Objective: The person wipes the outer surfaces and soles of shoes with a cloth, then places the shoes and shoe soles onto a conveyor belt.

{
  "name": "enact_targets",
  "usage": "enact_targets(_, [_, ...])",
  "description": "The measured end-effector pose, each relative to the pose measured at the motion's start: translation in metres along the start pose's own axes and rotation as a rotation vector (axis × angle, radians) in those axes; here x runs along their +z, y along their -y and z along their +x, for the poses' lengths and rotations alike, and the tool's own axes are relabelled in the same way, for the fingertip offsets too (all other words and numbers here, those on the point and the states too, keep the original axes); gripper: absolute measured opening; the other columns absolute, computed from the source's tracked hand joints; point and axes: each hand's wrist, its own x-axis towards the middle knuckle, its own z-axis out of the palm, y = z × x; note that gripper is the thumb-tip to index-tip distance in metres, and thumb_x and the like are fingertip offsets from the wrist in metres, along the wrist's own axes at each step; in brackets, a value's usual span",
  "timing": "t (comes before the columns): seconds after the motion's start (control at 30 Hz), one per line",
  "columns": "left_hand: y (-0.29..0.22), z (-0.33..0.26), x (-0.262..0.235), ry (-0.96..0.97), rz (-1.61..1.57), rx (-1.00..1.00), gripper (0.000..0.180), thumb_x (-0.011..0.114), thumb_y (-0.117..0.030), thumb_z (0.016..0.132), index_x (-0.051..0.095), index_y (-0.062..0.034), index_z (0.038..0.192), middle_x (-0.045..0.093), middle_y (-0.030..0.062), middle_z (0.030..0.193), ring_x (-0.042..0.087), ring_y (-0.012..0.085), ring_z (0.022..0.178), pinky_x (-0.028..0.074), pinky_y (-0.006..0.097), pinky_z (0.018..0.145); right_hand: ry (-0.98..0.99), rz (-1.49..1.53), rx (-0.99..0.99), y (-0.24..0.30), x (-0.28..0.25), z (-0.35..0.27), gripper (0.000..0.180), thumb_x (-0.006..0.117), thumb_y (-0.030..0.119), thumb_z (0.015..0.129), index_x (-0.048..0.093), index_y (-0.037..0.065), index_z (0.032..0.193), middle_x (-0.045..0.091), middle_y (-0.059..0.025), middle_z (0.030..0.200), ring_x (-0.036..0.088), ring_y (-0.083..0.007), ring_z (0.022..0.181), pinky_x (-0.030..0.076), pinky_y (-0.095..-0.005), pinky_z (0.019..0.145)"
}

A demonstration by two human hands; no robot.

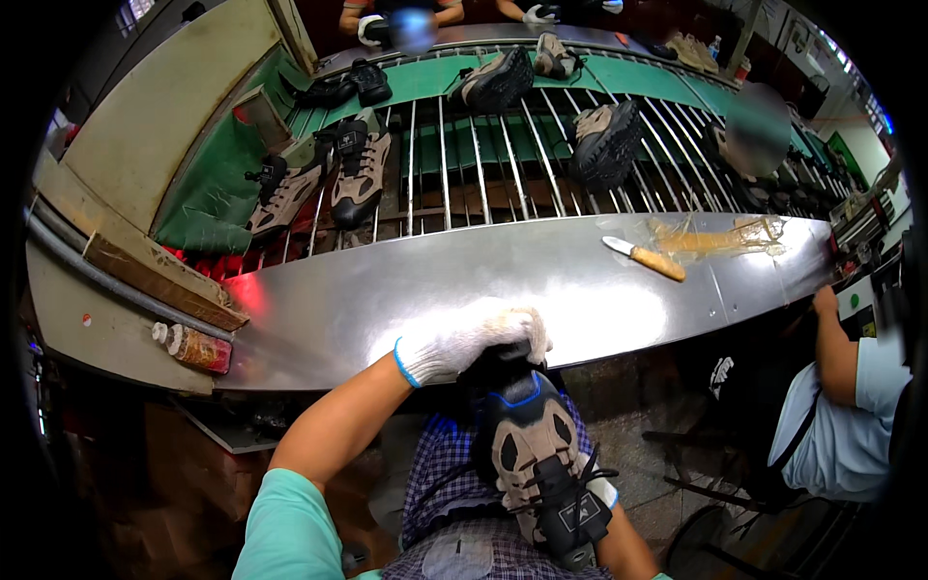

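A beige and black lace-up shoe [530,435] is tilted over my lap, its toe toward the bench and its tongue toward me. My left hand [478,343], in a white knit glove with a blue cuff, curls its fingers over black material at the toe end. That material's exact shape is hard to make out. On the shoe's right side, beside the loose black laces, my gloved right hand [603,486] grips it; most of those fingers are hidden behind the shoe. A knife [646,259] with a wooden handle lies on the metal bench top [367,285], beyond my hands.
Behind the bench, a rack of metal rods [478,174] carries several similar shoes [362,174]. A stained bottle [193,347] lies at the bench's left end. Brown tape [715,237] sticks to the top. A co-worker [836,406] sits at right; other gloved hands [539,14] work across the rack.
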Motion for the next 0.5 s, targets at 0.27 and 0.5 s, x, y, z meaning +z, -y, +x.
enact_targets(0.27, [0.004, -0.011, -0.005, 0.043, 0.093, -0.036, 0.044, 0.077, -0.046, 0.091, 0.073, -0.0029, 0.084, 0.072, 0.0103, 0.095, 0.067, 0.0276, 0.105, 0.050, 0.049, 0.109, -0.110, -0.100, 0.136, 0.010, 0.027, -0.009, 0.084, 0.037, 0.065, 0.108, 0.039, 0.002, 0.162, 0.044, -0.0245, 0.161, 0.050, -0.0431, 0.141, 0.041, -0.0540, 0.118])
enact_targets(0.5, [-0.009, -0.017, 0.006, 0.079, 0.243, -0.053, 0.034, 0.075, -0.036, 0.098, 0.075, -0.0028, 0.091, 0.073, 0.0098, 0.106, 0.066, 0.0264, 0.111, 0.052, 0.045, 0.106, -0.198, -0.167, 0.162, 0.021, 0.049, -0.013, 0.093, 0.030, 0.071, 0.107, 0.032, 0.000, 0.167, 0.037, -0.0290, 0.168, 0.043, -0.0498, 0.149, 0.035, -0.0596, 0.126])
